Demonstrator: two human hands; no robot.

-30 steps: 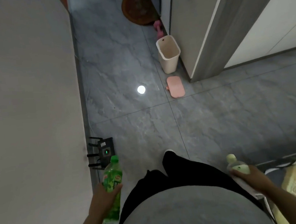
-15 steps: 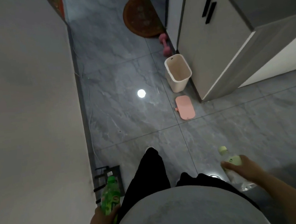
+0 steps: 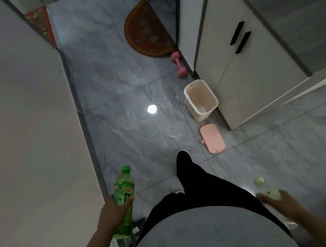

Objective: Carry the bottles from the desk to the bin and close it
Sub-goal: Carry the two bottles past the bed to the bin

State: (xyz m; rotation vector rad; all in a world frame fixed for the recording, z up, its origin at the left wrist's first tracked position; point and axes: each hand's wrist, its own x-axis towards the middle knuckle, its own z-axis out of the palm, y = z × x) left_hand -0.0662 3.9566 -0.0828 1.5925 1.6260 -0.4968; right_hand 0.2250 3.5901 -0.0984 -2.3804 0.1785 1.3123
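The grey tiled floor (image 3: 118, 91) stretches ahead of both hands, with a white cabinet (image 3: 239, 71) forward of the right grip (image 3: 281, 203). The open bin (image 3: 201, 100) stands against that cabinet, well ahead of the right grip, its pink lid (image 3: 213, 138) lying on the floor just nearer. The left grip (image 3: 115, 211) is wrapped around a green bottle (image 3: 123, 190), cap forward. The right grip is clasped on a pale bottle (image 3: 266, 190).

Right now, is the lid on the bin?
No, the bin stands open, and the pink lid lies flat on the floor beside it.
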